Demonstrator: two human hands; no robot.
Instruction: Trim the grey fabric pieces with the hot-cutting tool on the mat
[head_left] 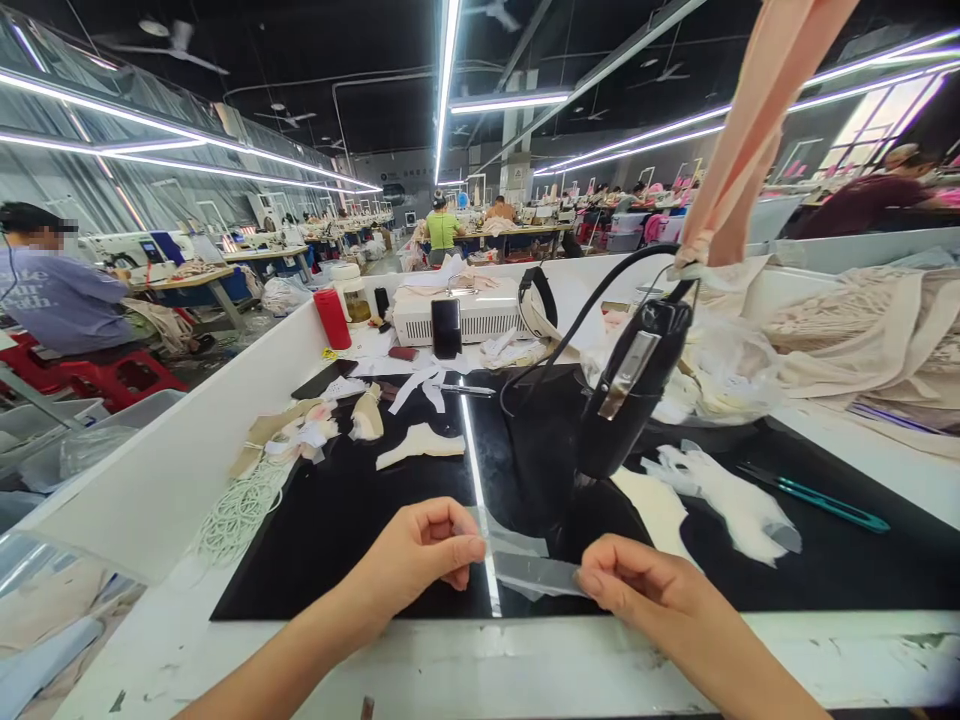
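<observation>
Now pinching a thin clear strip (541, 575) with left hand (421, 552) and right hand (642, 580); could rip if pulled too hard.

The left hand (426, 545) and right hand (645, 585) pinch a translucent strip (540, 574) between them, over the black mat (360, 570) on the bench (525, 665). Beyond the right hand, a black device (611, 430) is tilted. A teal tool (832, 503) lies at right.
</observation>
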